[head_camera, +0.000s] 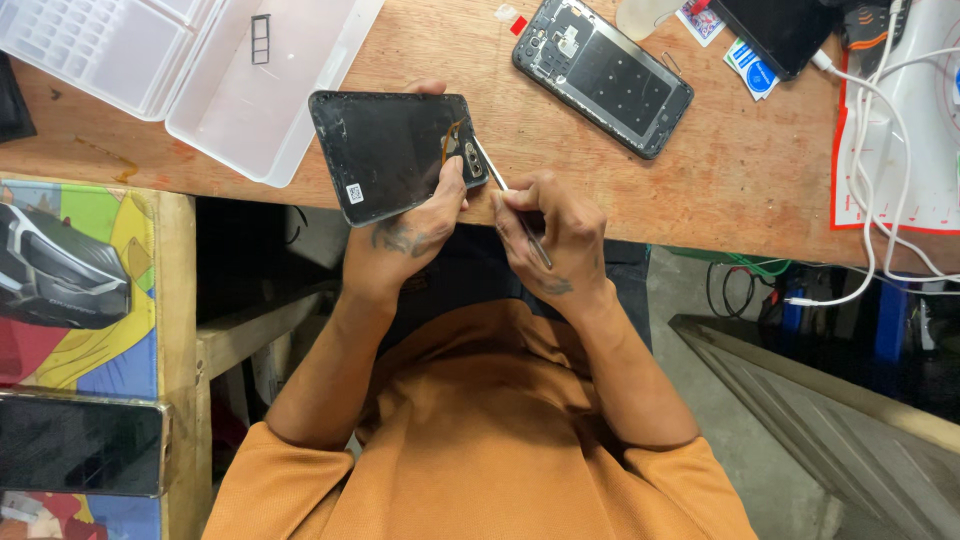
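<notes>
My left hand (418, 228) grips a dark phone back panel (385, 150) by its right edge, with the thumb pressed near the camera cutout. The panel is tilted over the front edge of the wooden table (720, 180). My right hand (555, 235) holds thin metal tweezers (505, 190) like a pen. Their tip touches the panel's right side, next to a small orange flex strip. Both hands sit close together just above the table's front edge.
An opened phone body (603, 75) lies face down at the back centre. A clear plastic parts box (190, 70) stands open at the back left. White cables (885, 190) and a red-edged mat (925, 150) are at the right. A colourful box and a dark phone (80, 445) are at the left.
</notes>
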